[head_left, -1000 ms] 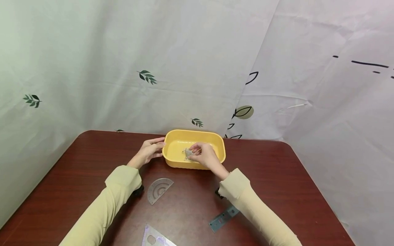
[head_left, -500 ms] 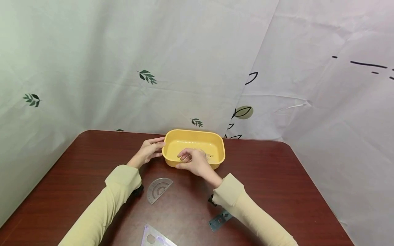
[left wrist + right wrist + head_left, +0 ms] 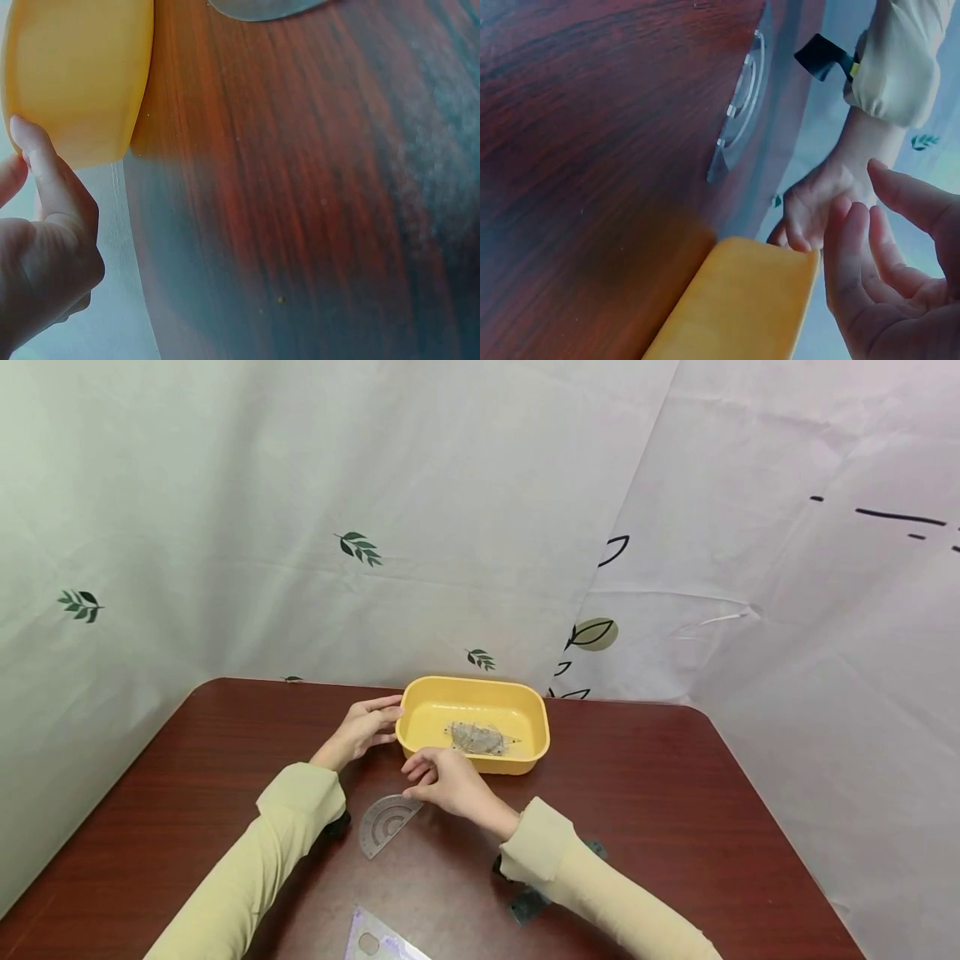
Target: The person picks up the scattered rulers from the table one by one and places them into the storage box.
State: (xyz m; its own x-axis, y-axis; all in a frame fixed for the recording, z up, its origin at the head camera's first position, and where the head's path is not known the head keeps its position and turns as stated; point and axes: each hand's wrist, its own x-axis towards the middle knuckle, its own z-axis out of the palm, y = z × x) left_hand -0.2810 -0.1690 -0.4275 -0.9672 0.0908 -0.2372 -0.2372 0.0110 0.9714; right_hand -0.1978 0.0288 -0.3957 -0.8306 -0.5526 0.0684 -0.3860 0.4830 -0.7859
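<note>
At the far side of the table stands a yellow plastic basin (image 3: 420,762). Clear, greyish plastic pieces with dark specks (image 3: 480,739) lie in it; their kind is hard to make out. My left hand (image 3: 362,727) holds the basin's left end at the rim, and the left wrist view shows fingertips at that edge of the basin (image 3: 79,82). My right hand (image 3: 450,783) is in front of the basin, fingers loosely bent, nothing between them. Just below its fingertips lies a clear protractor (image 3: 372,832), flat on the table. The right wrist view shows a gap between thumb and fingers (image 3: 892,262).
A clear triangular set square with purplish markings (image 3: 381,939) lies at the front edge of the head view, partly cut off. Under my right forearm lies a bluish ruler (image 3: 529,906), mostly covered. Behind the dark red table (image 3: 675,827) hangs a pale leaf-patterned cloth (image 3: 465,527).
My right hand has left the clear pieces in the basin and moved left and toward me, to the protractor's upper edge. The left hand and the basin stay in place.
</note>
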